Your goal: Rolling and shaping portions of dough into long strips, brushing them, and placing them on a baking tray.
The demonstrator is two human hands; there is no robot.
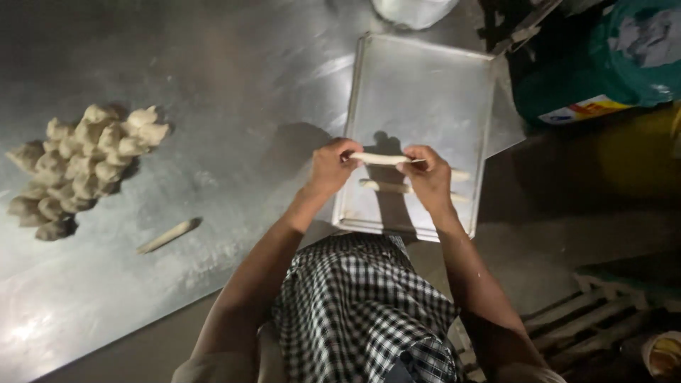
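My left hand (331, 168) and my right hand (428, 177) hold the two ends of a thin rolled dough stick (381, 159) just above a metal baking tray (418, 85). Two more dough sticks lie on the tray near its front edge; one (386, 186) shows between my hands, and the other (460, 174) peeks out past my right hand. The tray sits on a steel table (213, 71), partly over its edge.
A heap of small dough pieces (78, 167) lies at the table's left. One loose dough stick (169, 235) rests on the table nearer me. A green drum (610, 64) stands at the right, a white container (413, 10) beyond the tray, slatted racks (589, 319) on the floor.
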